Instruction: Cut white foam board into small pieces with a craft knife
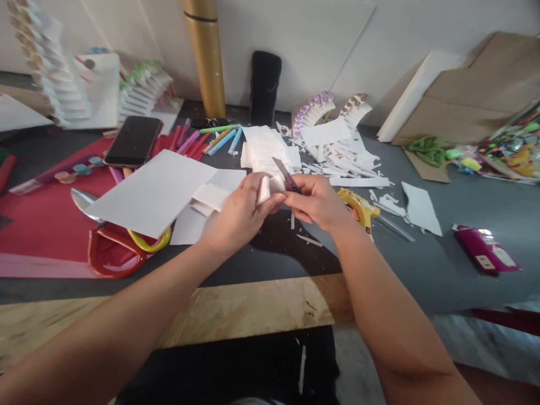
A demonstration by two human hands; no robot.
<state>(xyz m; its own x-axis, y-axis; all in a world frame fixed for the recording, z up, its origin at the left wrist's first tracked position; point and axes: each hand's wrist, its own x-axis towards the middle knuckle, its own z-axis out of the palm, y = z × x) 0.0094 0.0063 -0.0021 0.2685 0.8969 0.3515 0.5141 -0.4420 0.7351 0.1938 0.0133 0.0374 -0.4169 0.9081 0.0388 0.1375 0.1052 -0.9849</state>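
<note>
My left hand point(240, 211) pinches a small white foam piece point(265, 188) between thumb and fingers, above the dark mat. My right hand point(316, 199) is closed round a utility knife whose grey blade point(283, 171) sticks up and to the left, touching the foam piece. The two hands meet at the middle of the work surface. Small white offcuts lie just below them.
A white sheet point(154, 191) covers scissors with red and yellow handles point(122, 250) at left. A phone point(134, 140) and coloured markers point(211, 139) lie behind. A yellow glue gun point(358, 205), foam scraps point(346, 157), a magenta packet point(485, 250) and cardboard point(476, 90) are at right. A gold cylinder point(206, 56) stands at the back.
</note>
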